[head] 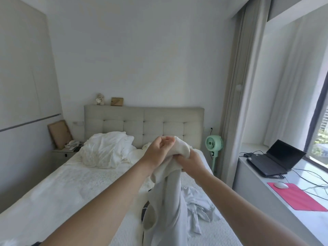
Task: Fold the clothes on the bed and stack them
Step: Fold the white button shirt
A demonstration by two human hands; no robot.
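Note:
I hold a pale grey-white garment [166,197] up in the air over the bed [62,189]. My left hand [158,150] pinches its bunched top edge, fingers curled. Just right of it and slightly lower, my right hand [190,161] grips the same bunched cloth. The rest of the garment hangs down towards the mattress, with a sleeve opening showing near the bottom. On the bed behind it, to the right, lies a crumpled light blue-white garment [198,199]. Something dark [144,209] peeks out beneath the hanging cloth.
A rumpled white duvet and pillow [106,151] lie at the padded headboard [142,125]. A green fan [213,144] stands right of the bed. The window ledge holds a laptop [273,158], a mouse [280,185], a red mat [296,197] and cables. A nightstand [65,153] stands at the left.

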